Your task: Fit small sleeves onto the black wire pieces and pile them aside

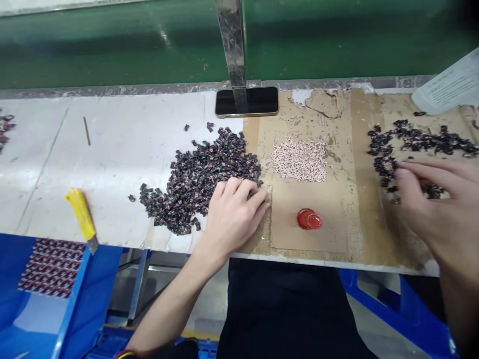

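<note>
My left hand (237, 212) rests on the right front edge of a large heap of small black parts with copper-coloured bits (202, 174). Its fingers are curled, and whatever lies under the fingertips is hidden. Over at the right, my right hand (441, 199) has thumb and forefinger pinched together beside a looser group of similar black parts (434, 139). A small black part seems to be at those fingertips. Between the hands lie a patch of tiny pinkish metal pieces (299, 159) and a small round red dish (309, 219) on cardboard.
A phone (247, 102) lies at the back below a metal post (234, 45). The yellow cutter (82, 214) sticks out over the front edge at left. A translucent container (449, 82) stands back right. A blue bin (97, 294) holds rows of parts at lower left.
</note>
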The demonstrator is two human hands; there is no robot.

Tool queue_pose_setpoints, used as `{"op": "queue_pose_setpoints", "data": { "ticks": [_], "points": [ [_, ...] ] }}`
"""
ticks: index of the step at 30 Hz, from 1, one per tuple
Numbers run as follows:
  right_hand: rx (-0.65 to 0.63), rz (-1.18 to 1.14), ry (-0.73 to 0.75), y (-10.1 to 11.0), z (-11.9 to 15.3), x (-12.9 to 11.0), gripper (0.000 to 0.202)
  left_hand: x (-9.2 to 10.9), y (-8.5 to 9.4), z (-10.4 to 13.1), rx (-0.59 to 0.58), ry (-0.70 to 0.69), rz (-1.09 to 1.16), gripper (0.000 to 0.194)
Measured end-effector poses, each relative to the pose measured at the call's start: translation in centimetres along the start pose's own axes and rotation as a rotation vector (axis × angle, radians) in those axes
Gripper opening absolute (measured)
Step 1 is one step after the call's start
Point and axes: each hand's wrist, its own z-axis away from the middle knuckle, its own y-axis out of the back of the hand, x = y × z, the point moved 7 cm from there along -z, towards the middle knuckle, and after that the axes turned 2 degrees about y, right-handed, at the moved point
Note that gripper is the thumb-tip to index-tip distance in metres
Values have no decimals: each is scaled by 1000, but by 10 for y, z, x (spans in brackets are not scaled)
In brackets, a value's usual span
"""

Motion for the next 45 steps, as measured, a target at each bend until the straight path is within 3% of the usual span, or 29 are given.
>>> {"op": "queue_pose_setpoints", "data": {
  "ticks": [3, 5, 7, 10, 14, 18, 22, 24, 26, 28, 30, 32, 34, 37, 40, 45],
  "points": [
    [-56, -253, 206, -6, -30, -79, 19, 6, -3, -1, -19, -78, -63, 11],
    [-178, -303, 302, -22, -43, -118, 24, 8, -6, 0, -55, -130, -102, 8],
    [-314, -299, 379, -41, -50, -144, 26, 9, -7, 1, -75, -172, -137, 11],
    [-429, -258, 445, -62, -55, -161, 25, 9, -7, 0, -47, -166, -88, 21],
    [-405, -220, 457, -68, -57, -163, 28, 0, -5, -3, 13, -20, 92, 28],
    [-358, -219, 428, -65, -60, -162, 26, -12, 8, 1, 141, 192, 349, 29],
    [-282, -351, 310, -52, -65, -154, 24, -33, 2, 11, 225, 600, 1129, 21],
    [-222, -516, 169, -41, -66, -141, 17, -33, -4, 12, 260, 701, 1412, 18],
    [-211, -778, -62, -35, -60, -122, 11, -26, -2, 10, 310, 696, 1495, 13],
    [-308, -1119, -322, -37, -44, -112, 14, -15, 5, 5, 367, 652, 1449, 7],
    [-461, -1425, -523, -38, -24, -116, 16, 0, 16, 1, 426, 574, 1326, 5],
    [-559, -1596, -622, -34, -7, -125, 16, 16, 29, -4, 485, 434, 1147, 9],
    [-591, -1652, -617, -28, 1, -133, 15, 31, 41, -7, 525, 274, 969, 15],
    [-581, -1615, -507, -18, 2, -139, 18, 41, 47, -10, 492, 115, 835, 17],
    [-536, -1463, -401, -9, -6, -137, 26, 41, 47, -12, 407, 60, 768, 14],
    [-441, -1237, -333, 9, -15, -138, 31, 41, 49, -11, 406, 7, 678, 6]
  ]
}}
